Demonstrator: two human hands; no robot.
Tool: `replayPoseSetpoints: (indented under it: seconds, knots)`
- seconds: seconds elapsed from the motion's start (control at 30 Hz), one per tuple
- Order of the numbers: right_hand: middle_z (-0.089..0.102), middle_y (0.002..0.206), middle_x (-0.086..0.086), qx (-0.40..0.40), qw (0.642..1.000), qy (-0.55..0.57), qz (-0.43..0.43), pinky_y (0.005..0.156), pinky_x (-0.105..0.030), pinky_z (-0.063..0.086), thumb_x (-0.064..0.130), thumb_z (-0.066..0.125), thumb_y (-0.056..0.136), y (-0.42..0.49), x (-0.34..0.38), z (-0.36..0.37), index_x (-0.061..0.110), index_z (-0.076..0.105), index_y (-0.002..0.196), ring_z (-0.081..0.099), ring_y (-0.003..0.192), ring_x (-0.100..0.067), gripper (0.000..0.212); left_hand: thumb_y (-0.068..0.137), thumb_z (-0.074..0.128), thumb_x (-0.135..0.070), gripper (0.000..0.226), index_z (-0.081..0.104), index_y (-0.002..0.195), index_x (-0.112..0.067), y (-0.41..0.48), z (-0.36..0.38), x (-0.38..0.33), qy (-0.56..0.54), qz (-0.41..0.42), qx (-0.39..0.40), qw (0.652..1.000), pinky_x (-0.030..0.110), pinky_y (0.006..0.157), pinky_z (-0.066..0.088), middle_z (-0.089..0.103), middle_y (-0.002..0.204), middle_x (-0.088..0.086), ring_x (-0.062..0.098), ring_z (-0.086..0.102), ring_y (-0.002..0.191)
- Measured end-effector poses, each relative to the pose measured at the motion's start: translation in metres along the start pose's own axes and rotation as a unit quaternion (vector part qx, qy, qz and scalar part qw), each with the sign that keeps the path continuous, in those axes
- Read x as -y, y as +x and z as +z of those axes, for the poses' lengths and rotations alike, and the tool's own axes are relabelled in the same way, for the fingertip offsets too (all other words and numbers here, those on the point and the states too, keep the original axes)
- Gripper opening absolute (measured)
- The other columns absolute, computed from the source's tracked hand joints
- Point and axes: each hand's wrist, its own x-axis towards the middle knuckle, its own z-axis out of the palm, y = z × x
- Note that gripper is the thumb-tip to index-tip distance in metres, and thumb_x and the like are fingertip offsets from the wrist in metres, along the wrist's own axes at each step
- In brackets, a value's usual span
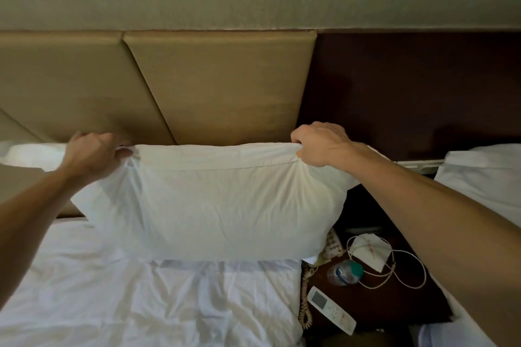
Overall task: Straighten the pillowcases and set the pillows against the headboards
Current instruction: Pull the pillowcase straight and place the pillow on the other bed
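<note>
Head view. We hold the pillow (208, 205) up by its top corners: the left hand (93, 153) clenches the left corner and the right hand (318, 146) clenches the right. It hangs over the bed (141, 304), in front of the headboard (220, 84), with its right end above the nightstand (394, 304).

Step, as we judge it: shaking the case straight. The next move calls for lowering the pillow upright against the headboard, beside the other pillow (31, 153).

Writing: the bottle (345, 272) label and the remote (331, 310) keys are too blurred to read.

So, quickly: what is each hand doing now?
Left hand: closed, gripping the pillow's top left corner.
Right hand: closed, gripping its top right corner.
</note>
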Motion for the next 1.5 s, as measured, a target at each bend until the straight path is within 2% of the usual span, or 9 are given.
replayPoseSetpoints:
  seconds: [0.27, 0.5, 0.63, 0.7, 0.8, 0.97, 1.2, 1.33, 1.5]
  knots:
    - [0.054, 0.085, 0.004, 0.043, 0.998, -0.015, 0.042, 0.067, -0.033, 0.037, 0.006, 0.052, 0.084, 0.004, -0.012, 0.042, 0.03, 0.052, 0.079, 0.052, 0.076, -0.02, 0.024, 0.089, 0.067, -0.031, 0.016, 0.074, 0.102, -0.033, -0.003, 0.03, -0.037, -0.016, 0.005, 0.004, 1.0, 0.039, 0.086, 0.04, 0.075, 0.103, 0.008, 0.032, 0.068, 0.091]
    - [0.067, 0.096, -0.002, -0.005, 0.997, -0.029, 0.068, 0.079, -0.036, 0.042, 0.001, 0.049, 0.084, 0.011, -0.014, 0.11, 0.025, 0.056, 0.091, 0.062, 0.092, -0.024, 0.026, 0.081, 0.074, -0.029, 0.008, 0.077, 0.088, -0.03, 0.002, 0.091, -0.054, 0.004, 0.019, 0.035, 0.999, 0.038, 0.08, 0.042, 0.075, 0.082, 0.003, 0.026, 0.069, 0.075]
    - [0.066, 0.091, -0.001, -0.064, 0.995, -0.054, 0.06, 0.074, -0.036, 0.04, 0.013, 0.057, 0.089, 0.024, -0.025, 0.128, 0.021, 0.064, 0.099, 0.06, 0.088, -0.024, 0.014, 0.081, 0.075, -0.031, 0.009, 0.076, 0.091, -0.031, 0.006, 0.105, -0.053, 0.012, 0.018, 0.045, 0.999, 0.038, 0.078, 0.042, 0.075, 0.082, 0.004, 0.028, 0.067, 0.075]
    - [0.066, 0.093, -0.002, -0.064, 0.995, -0.048, 0.061, 0.076, -0.037, 0.04, 0.017, 0.059, 0.091, 0.027, -0.028, 0.131, 0.021, 0.065, 0.102, 0.059, 0.09, -0.024, 0.013, 0.079, 0.077, -0.027, 0.011, 0.077, 0.09, -0.028, 0.005, 0.11, -0.053, 0.008, 0.025, 0.043, 0.999, 0.039, 0.075, 0.043, 0.075, 0.081, 0.006, 0.029, 0.067, 0.074]
    - [0.065, 0.1, -0.003, -0.037, 0.997, -0.036, 0.052, 0.084, -0.039, 0.04, 0.008, 0.055, 0.088, 0.029, -0.024, 0.134, 0.02, 0.062, 0.109, 0.058, 0.096, -0.025, 0.026, 0.079, 0.077, -0.024, 0.012, 0.076, 0.091, -0.023, 0.001, 0.114, -0.055, 0.002, 0.018, 0.047, 0.999, 0.041, 0.074, 0.045, 0.074, 0.082, 0.01, 0.033, 0.067, 0.078]
    - [0.063, 0.105, -0.005, -0.029, 0.998, 0.002, 0.05, 0.087, -0.039, 0.04, 0.006, 0.052, 0.083, 0.023, -0.019, 0.135, 0.019, 0.06, 0.115, 0.055, 0.101, -0.026, 0.035, 0.079, 0.076, -0.021, 0.023, 0.071, 0.101, -0.018, -0.009, 0.112, -0.062, -0.024, 0.013, 0.051, 0.998, 0.045, 0.075, 0.049, 0.073, 0.094, 0.01, 0.035, 0.064, 0.09]
    - [0.062, 0.114, -0.005, -0.055, 0.996, 0.064, 0.007, 0.093, -0.039, 0.041, 0.011, 0.052, 0.088, 0.004, -0.025, 0.142, 0.019, 0.055, 0.127, 0.055, 0.105, -0.025, 0.04, 0.083, 0.073, -0.033, 0.056, 0.052, 0.132, -0.017, -0.038, 0.1, -0.091, -0.064, 0.052, 0.088, 0.993, 0.049, 0.093, 0.049, 0.061, 0.127, 0.011, 0.033, 0.058, 0.115]
    - [0.059, 0.126, -0.005, -0.062, 0.995, 0.074, -0.021, 0.101, -0.04, 0.04, 0.013, 0.055, 0.087, -0.01, -0.029, 0.145, 0.02, 0.049, 0.136, 0.054, 0.114, -0.026, 0.049, 0.086, 0.069, -0.035, 0.058, 0.047, 0.138, -0.021, -0.059, 0.089, -0.11, -0.059, 0.084, 0.11, 0.989, 0.045, 0.104, 0.041, 0.052, 0.14, 0.01, 0.031, 0.05, 0.127]
    - [0.054, 0.129, -0.005, -0.048, 0.996, 0.057, -0.051, 0.103, -0.04, 0.038, 0.016, 0.054, 0.087, -0.019, -0.027, 0.137, 0.02, 0.045, 0.139, 0.05, 0.118, -0.027, 0.053, 0.092, 0.057, -0.044, 0.062, 0.036, 0.146, -0.023, -0.083, 0.072, -0.118, -0.021, 0.094, 0.168, 0.981, 0.042, 0.109, 0.037, 0.046, 0.147, 0.006, 0.026, 0.047, 0.132]
